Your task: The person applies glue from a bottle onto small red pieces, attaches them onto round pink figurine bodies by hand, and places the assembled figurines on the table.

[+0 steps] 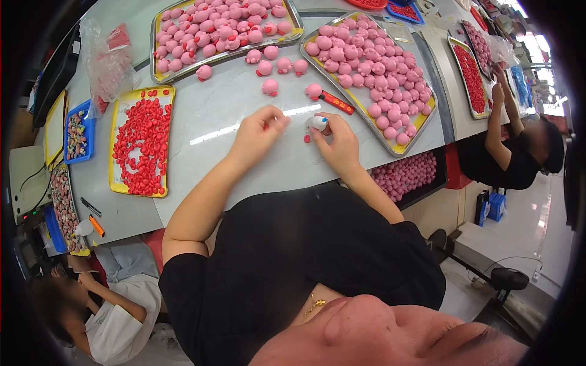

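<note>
My right hand [339,146] is closed around a small white bottle [318,124] with a blue tip, held just above the table. A small red piece [306,139] lies on the tabletop beside its fingers. To the left, my left hand [261,131] hovers with its fingers curled and thumb and forefinger brought together; whether something tiny is between them I cannot make out. Beyond the hands, a pink ball-shaped figure [314,91] touches the end of a flat red strip [337,102] with markings. Several more pink figures [270,86] stand loose on the table.
Pink figures fill a tray [160,78] at the back left and another tray [366,117] at the right. Red pieces lie in a yellow-lined tray [115,160]. Below the table edge is a crate of pink balls [406,178]. Co-workers sit left [125,323] and right [494,158].
</note>
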A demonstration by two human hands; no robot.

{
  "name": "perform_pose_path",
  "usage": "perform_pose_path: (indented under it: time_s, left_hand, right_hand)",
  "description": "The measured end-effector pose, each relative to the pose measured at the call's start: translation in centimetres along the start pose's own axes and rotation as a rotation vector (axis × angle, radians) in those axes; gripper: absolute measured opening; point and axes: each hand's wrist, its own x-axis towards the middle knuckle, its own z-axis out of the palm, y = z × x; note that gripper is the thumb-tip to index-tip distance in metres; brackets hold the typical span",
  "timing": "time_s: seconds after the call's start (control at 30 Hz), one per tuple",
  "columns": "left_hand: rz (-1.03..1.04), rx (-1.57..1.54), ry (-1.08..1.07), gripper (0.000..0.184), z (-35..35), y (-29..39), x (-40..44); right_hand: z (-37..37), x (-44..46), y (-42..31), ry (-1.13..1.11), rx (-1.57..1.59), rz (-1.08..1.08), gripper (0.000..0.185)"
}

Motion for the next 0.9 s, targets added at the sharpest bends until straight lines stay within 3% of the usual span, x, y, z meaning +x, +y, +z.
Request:
perform_pose_path:
  time_s: [0.03, 0.1, 0.13, 0.2, 0.3, 0.53, 0.63, 0.7, 0.73, 0.8, 0.83, 0.9]
  left_hand:
    - [-0.002, -0.001, -0.002, 0.016, 0.8, 0.6, -0.5]
    - [0.233, 0.423, -0.042, 0.019, 2.2, 1.4, -1.1]
    - [0.233, 0.424, -0.042, 0.019, 2.9, 1.3, -1.0]
    - [0.452, 0.576, 0.088, 0.021, 4.1, 0.8, -0.9]
    - [0.398, 0.775, -0.079, 0.021, 4.3, 0.9, -0.4]
    - [0.402, 0.881, -0.151, 0.019, 4.0, 0.2, -0.3]
    - [0.440, 0.779, -0.047, 0.016, 3.5, -0.2, -0.3]
    - [0.367, 0.392, -0.033, 0.013, 2.8, 0.1, -0.4]
    - [0.365, 0.396, -0.029, 0.013, 2.4, 0.3, -0.4]
    - [-0.121, -0.199, -0.171, 0.012, 1.4, 0.7, -0.4]
    - [-0.122, -0.198, -0.169, 0.012, 1.1, 1.0, -0.3]
    - [-0.332, -0.468, -0.168, 0.012, 0.7, 1.5, -0.2]
  right_hand:
    - [0.0, 0.0, 0.0, -0.001, 0.000, 0.002, 0.028]
    - [-0.1, -0.1, 0.0, 0.002, -0.004, 0.005, 0.027]
    - [-0.1, 0.0, 0.1, 0.002, -0.004, 0.005, 0.027]
    - [0.0, -0.1, 0.1, 0.041, 0.045, 0.029, 0.027]
    - [-0.1, -0.1, 0.3, 0.059, 0.066, 0.038, 0.027]
    - [-0.1, -0.2, 0.5, 0.063, 0.070, 0.029, 0.026]
    - [-0.2, -0.3, 0.6, 0.044, 0.085, 0.063, 0.024]
    - [-0.4, -0.5, 0.5, 0.044, 0.106, 0.063, 0.021]
    - [-0.5, -0.7, 0.6, 0.042, 0.111, 0.060, 0.021]
    - [-0.5, -1.3, 0.8, -0.040, 0.303, 0.255, 0.021]
    - [-0.3, -1.4, 0.9, -0.042, 0.304, 0.254, 0.021]
    - [-0.1, -1.6, 0.9, 0.033, 0.559, 0.153, 0.021]
